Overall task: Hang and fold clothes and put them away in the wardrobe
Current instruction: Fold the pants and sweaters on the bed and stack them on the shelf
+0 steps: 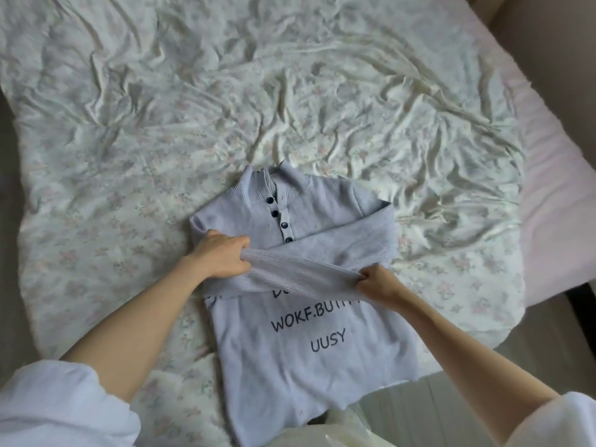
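Observation:
A pale lilac knit sweater point(300, 356) lies face up on the bed, collar pointing away from me, with dark buttons down the placket and dark printed letters on the chest. Both sleeves are folded across the chest. My left hand point(222, 251) grips the ribbed cuff end of one sleeve point(290, 269) at the sweater's left side. My right hand point(377, 283) pinches the same sleeve further along, near the sweater's right side. The sleeve covers part of the printed text.
The bed is covered by a crumpled white sheet with a faint floral print point(290, 91). A pink mattress edge point(554, 195) shows at the right. Pale translucent plastic point(342, 427) lies at the bottom near the sweater's hem. The bed's near edge runs just below the sweater.

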Available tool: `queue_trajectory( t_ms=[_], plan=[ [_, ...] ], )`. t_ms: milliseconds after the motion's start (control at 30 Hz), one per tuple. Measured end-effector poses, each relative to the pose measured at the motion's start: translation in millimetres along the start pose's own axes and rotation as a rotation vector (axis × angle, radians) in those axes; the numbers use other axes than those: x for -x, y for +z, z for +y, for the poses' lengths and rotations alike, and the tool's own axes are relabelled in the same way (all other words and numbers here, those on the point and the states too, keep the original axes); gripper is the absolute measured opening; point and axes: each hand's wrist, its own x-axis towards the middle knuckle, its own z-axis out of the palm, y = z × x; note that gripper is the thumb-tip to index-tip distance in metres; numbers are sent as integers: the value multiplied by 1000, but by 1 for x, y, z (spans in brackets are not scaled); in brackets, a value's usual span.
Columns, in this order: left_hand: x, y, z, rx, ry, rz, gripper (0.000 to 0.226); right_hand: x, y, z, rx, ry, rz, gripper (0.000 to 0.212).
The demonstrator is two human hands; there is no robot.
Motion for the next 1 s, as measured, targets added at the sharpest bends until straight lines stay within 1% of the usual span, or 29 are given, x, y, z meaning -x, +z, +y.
queue_trajectory(
  t_ms=[67,133,233,267,333,400,467,567,667,767,800,833,900,933,1000],
  plan=[
    [-6,2,-8,-43,-64,-44,20,-14,-13,10,28,32,66,30],
    [-8,8,-17,-38,-122,-87,21,-27,-24,17,60,47,104,26],
    [-10,19,-29,-22,-163,-88,20,-44,-39,20,46,45,208,18],
    [-11,24,-31,-3,-174,-71,23,-51,-43,20,5,28,255,17],
    [-10,34,-36,61,-214,-1,43,-63,-48,22,-117,-2,320,19],
    [-6,45,-37,149,-275,174,58,-73,-50,22,-188,5,355,14],
    [-1,58,-33,301,-343,379,65,-79,-49,21,-159,5,416,12],
    [4,82,-19,613,-508,553,75,-79,-45,23,-91,-35,533,14],
    [6,96,-4,911,-694,584,84,-79,-42,29,-82,-34,571,15],
    [-1,102,-6,1252,-781,597,90,-84,-41,36,-106,-21,612,16],
    [-4,101,-8,1340,-817,615,87,-86,-41,38,-102,-10,618,18],
    [-7,100,-11,1402,-856,623,78,-89,-41,41,-86,4,610,19],
    [-11,97,-15,1448,-916,601,51,-94,-39,46,-57,51,557,22],
    [-12,97,-16,1432,-943,575,41,-97,-38,48,-60,88,520,25],
    [-12,95,-16,1321,-1035,537,32,-98,-37,49,-93,154,454,35]
  ],
)
